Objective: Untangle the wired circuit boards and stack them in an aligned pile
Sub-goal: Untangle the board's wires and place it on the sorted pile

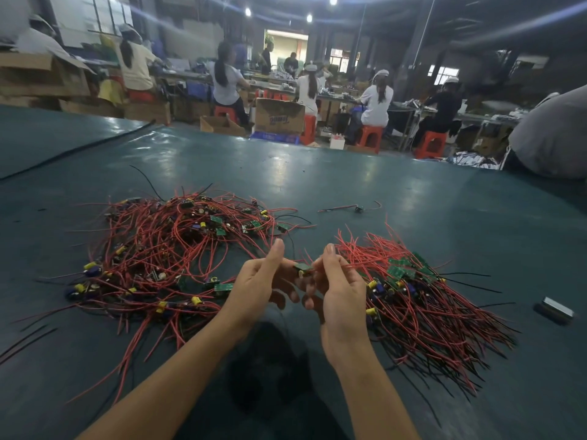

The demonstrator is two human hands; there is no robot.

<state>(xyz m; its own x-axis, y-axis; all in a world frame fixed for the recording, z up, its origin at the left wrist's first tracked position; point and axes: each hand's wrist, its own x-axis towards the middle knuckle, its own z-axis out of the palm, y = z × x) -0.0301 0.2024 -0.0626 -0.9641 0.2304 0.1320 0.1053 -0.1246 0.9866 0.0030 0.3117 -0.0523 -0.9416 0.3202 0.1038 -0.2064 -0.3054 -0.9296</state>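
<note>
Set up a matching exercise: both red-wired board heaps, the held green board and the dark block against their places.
1. tangled heap of red-wired circuit boards
2. aligned pile of red-wired circuit boards
3. small green circuit board
4. small dark rectangular block

A. pinched between left hand and right hand
B. alone, far right
C. left of hands
D. right of hands

Pairs: 1-C, 2-D, 3-A, 4-B

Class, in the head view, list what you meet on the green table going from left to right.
In order: tangled heap of wired boards → left hand → circuit board pinched between both hands → right hand → neater pile of wired boards → small metal block.
</note>
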